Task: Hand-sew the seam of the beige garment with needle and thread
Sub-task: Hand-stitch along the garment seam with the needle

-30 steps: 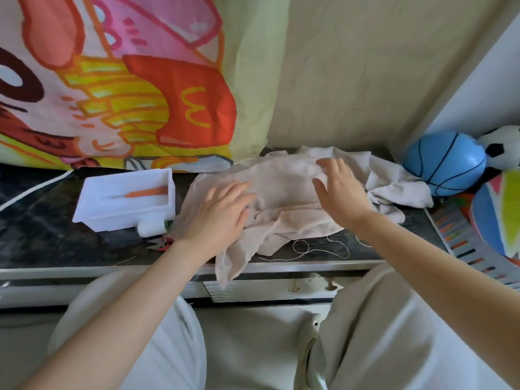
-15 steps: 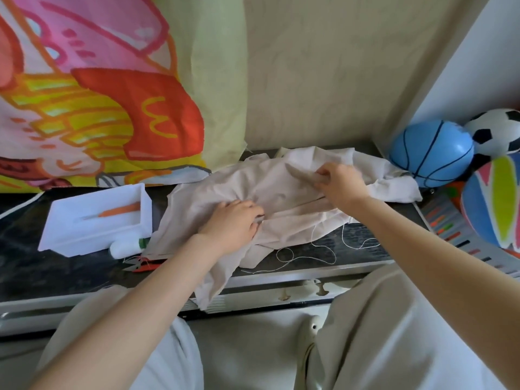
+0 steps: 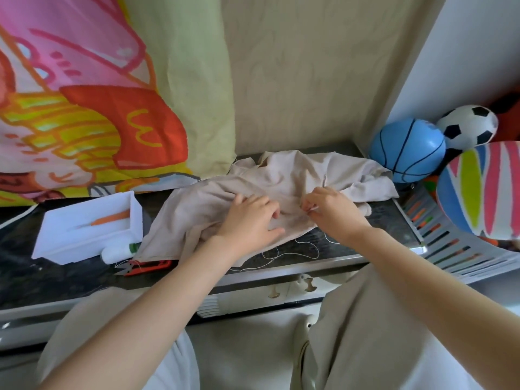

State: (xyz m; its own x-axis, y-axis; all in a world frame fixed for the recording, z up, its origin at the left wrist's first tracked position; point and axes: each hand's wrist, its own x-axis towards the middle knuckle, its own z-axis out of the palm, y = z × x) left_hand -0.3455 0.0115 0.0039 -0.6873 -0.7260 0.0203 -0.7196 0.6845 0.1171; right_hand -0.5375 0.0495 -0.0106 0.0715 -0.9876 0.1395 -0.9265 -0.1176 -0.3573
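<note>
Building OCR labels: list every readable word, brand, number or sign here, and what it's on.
"M": yellow arch sign, tilted, on the red fries box printed on the colourful cartoon cloth.
Nothing else readable: no text shows on the beige fabric garment or white plastic tray.

Garment sits mid-tabletop, tray to its left, snips in front of that, ball off right.
</note>
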